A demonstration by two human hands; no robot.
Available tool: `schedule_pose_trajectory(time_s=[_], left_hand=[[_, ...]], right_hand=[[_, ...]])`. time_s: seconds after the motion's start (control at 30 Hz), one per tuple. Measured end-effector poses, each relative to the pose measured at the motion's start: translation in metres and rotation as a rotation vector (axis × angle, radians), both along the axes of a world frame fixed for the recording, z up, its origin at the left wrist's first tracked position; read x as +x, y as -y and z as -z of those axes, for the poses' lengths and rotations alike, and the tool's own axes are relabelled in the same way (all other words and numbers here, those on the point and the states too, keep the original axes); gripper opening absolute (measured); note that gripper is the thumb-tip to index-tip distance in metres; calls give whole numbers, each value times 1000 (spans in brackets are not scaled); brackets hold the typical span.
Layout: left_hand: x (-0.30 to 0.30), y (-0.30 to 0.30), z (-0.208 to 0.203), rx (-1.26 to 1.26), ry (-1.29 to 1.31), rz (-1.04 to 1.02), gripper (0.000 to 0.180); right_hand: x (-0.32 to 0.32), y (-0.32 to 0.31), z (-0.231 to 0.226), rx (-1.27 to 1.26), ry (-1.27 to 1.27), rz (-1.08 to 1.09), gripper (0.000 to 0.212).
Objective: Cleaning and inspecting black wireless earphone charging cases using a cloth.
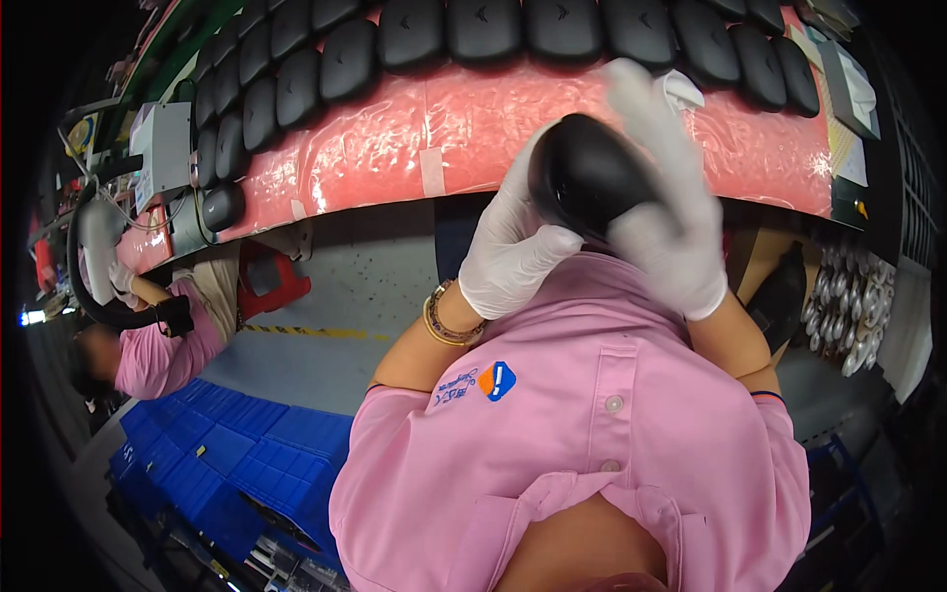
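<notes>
Pink shirt cloth [552, 424] is filling the lower middle of the frame, nearest the camera. Above it, at the upper centre, a glossy black rounded piece [577, 178] is being held over the near edge of the surface [365, 148], which is being covered by red wrapping. Its left side is being gripped by the gloved left hand [513, 232], with the thumb bent in at the near end. The gloved right hand [686, 222] is being held spread and blurred, fingers pointing up the frame; whether the piece is being pressed by it cannot be told. For good handling, the piece should probably be kept steady by the left hand while light, even contact is being made by the right, lest the gloss be marked. Along the top, black padded pieces [483, 35] are being carried in rows. At the lower left, blue crates [222, 444] are standing close together, their contents not being shown clearly. At the right, a dark object [779, 291] is lying against cardboard [762, 259], beside shiny silvery pieces [848, 306].
</notes>
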State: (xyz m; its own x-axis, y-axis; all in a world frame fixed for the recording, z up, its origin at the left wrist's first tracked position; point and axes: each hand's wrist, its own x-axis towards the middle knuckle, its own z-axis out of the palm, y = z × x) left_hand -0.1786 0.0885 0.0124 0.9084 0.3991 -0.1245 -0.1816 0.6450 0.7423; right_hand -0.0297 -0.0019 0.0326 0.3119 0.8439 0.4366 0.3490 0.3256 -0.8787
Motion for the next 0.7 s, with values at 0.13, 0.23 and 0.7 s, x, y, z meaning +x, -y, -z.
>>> schedule_pose_trajectory(time_s=[0.13, 0.23, 0.7], left_hand=[[-3, 6, -4, 89, -62, -44, 93], [-3, 4, 1, 135, -22, -24, 91], [-68, -30, 19, -335, 169, 278, 127]], right_hand=[[-5, 10, -3, -106, 3, 22, 68], [-2, 13, -9, -149, 140, -97, 72], [-15, -28, -9, -44, 274, -89, 43]])
